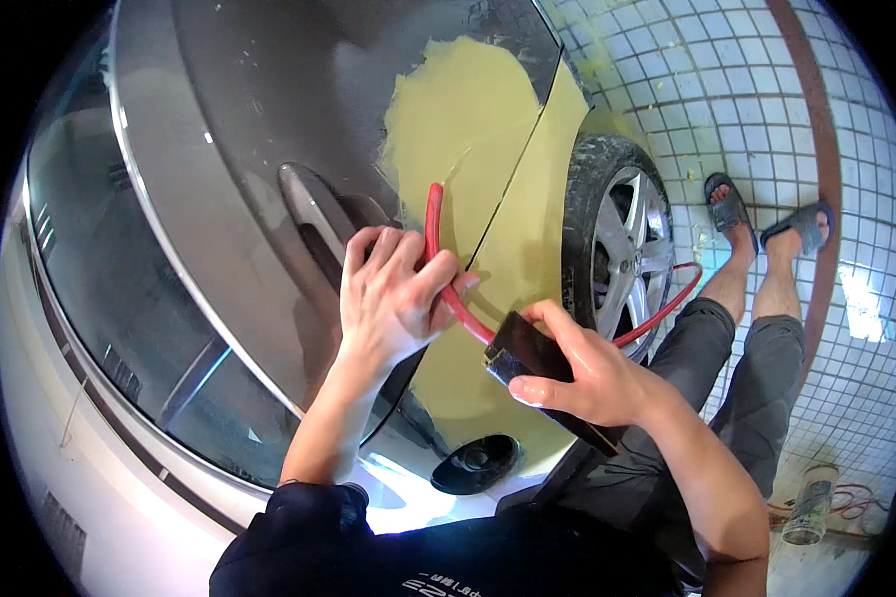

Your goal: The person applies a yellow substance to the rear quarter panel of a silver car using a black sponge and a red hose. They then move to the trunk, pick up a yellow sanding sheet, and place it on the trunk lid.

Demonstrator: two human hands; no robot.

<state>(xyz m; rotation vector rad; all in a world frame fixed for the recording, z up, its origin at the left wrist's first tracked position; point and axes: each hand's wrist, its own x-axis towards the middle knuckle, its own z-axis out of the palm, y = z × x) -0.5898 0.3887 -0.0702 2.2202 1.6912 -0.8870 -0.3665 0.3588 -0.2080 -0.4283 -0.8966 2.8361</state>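
Observation:
My left hand (388, 294) is closed around a red hose (434, 217), whose open end points up past the knuckles. A black rectangular block (533, 350) is gripped in my right hand (607, 378), thumb on its near face. The hose runs from my left hand down to the block's upper corner and shows again beyond my right wrist; its stretch between is hidden. Both hands are in front of a grey car door (269, 90) and a dull yellow-green filler patch (468, 109) that spreads over the door and the fender. A thin line trails across the patch above the hose end.
A door handle (314, 214) sits left of my left hand. To the right is a car wheel (622, 239); below, a round dark opening (476, 464) in the body. My sandalled feet stand on white floor tiles (707, 109). A clear container (811, 505) is at lower right.

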